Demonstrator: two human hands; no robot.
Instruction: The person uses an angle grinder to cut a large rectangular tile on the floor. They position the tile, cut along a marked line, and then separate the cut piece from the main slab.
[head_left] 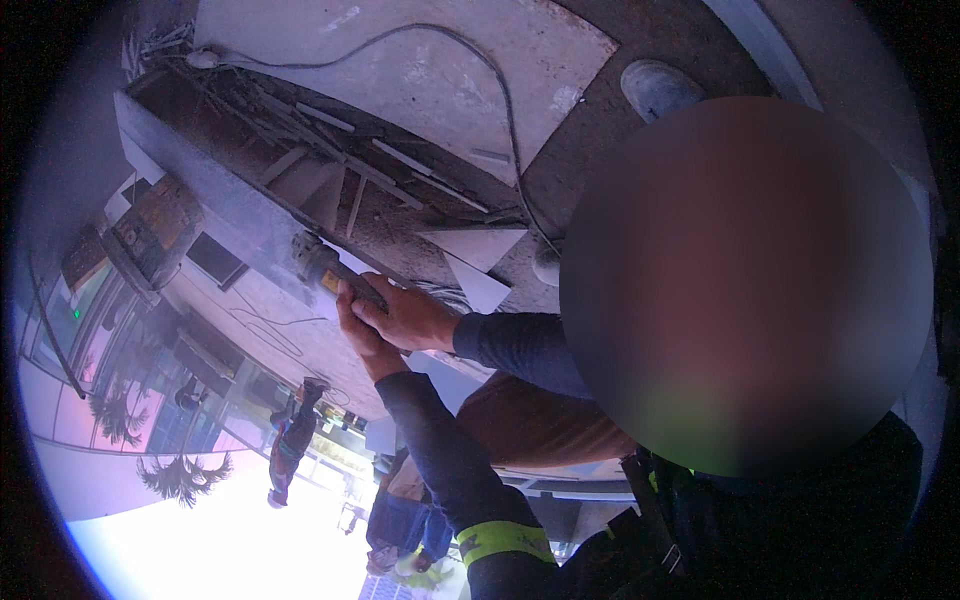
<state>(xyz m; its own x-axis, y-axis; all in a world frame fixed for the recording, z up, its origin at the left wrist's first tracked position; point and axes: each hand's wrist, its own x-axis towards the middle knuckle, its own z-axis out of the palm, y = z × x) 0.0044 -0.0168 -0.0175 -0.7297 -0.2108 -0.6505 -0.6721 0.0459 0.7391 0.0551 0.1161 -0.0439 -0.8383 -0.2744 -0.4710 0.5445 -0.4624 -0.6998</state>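
An angle grinder (326, 267), grey with a yellow patch, is held near the middle, its head against a pale, dusty board or slab edge (230, 220). My left hand (362, 335), at the end of a dark sleeve with a fluorescent band, is closed around the tool's body. My right hand (415, 313) overlaps it from the right, fingers wrapped on the same tool. The underside of the grinder and some fingertips are hidden.
Scrap strips (350, 165) and triangular offcuts (475, 280) lie beside a big sheet (420, 25) crossed by a cable (500, 90). A shoe (660, 90) stands nearby. Two other people (295, 440) (400, 515) appear upside down behind. A large blurred circle covers the right.
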